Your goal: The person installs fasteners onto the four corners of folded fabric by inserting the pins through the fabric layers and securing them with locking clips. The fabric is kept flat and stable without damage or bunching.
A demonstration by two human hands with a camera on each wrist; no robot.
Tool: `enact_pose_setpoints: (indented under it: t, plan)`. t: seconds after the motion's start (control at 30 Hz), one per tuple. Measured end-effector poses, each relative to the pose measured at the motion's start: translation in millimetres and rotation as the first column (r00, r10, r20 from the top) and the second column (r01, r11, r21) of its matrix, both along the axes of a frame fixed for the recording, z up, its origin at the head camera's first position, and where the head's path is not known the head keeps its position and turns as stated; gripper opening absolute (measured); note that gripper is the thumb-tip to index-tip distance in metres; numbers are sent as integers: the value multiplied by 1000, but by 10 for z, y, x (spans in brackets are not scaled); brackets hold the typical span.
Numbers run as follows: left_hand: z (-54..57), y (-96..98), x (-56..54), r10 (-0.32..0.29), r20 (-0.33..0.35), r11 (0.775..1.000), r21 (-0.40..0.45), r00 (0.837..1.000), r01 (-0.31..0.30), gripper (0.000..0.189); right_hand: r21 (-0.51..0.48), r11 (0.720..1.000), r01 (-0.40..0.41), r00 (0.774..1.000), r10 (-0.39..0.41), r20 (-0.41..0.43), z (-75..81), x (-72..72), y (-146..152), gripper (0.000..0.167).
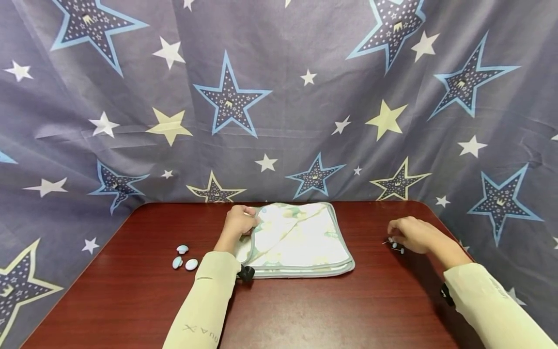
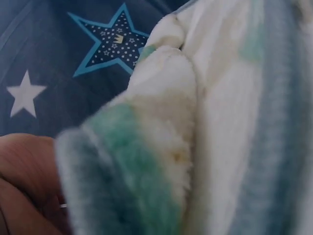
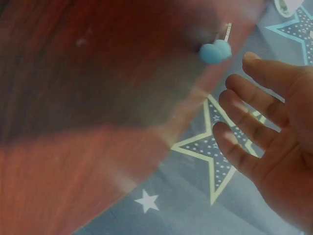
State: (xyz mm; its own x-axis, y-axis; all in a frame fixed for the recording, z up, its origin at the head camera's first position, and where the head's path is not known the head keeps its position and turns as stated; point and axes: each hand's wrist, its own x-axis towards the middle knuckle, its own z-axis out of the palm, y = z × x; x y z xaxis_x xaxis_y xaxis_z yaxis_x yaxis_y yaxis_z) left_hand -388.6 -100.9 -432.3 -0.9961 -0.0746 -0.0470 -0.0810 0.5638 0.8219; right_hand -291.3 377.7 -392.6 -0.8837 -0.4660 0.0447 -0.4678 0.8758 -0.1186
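A folded fleecy blanket (image 1: 301, 237), white with pale green and beige patches and grey-blue edging, lies on the table. At its left side my left hand (image 1: 239, 223) grips a lifted edge. Close up in the left wrist view, the blanket's corner (image 2: 132, 161) hides most of the fingers of my left hand (image 2: 29, 181). My right hand (image 1: 411, 234) hovers over several small pins with blue heads (image 1: 395, 245) at the table's right. In the right wrist view its fingers are spread and relaxed, apart from the blue pin heads (image 3: 211, 54).
Left of the blanket lie three pale blue, mushroom-shaped caps (image 1: 191, 264). The reddish-brown table (image 1: 305, 310) has rounded far corners. A grey-blue curtain (image 1: 279, 121) with printed stars hangs right behind it and along both sides.
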Motion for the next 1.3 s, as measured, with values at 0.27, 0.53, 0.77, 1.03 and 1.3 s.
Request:
enact_pose_setpoints:
  t: [0.27,0.53,0.77,1.03,1.3]
  plan:
    - [151,62,99,-64,-94,958,-286,993,34,22,-52,998,-30,999,30,12,-119,-61,13,13]
    - [235,211,115,-230,-176,932,-324,957,164,19,-78,997,-16,999,19,32,-192,-81,-21,9]
    - [320,446,228,-544,-252,811,-400,800,426,19,-47,999,-14,1000,15,20,-194,-112,-54,12]
    - [381,711,432,-744,-189,636,-494,641,592,20,-56,998,-35,999,35,-5,-207,-133,-80,11]
    - [443,913,663,-814,-29,509,-516,581,688,24,-84,996,0,990,-12,-138,-154,-146,-122,15]
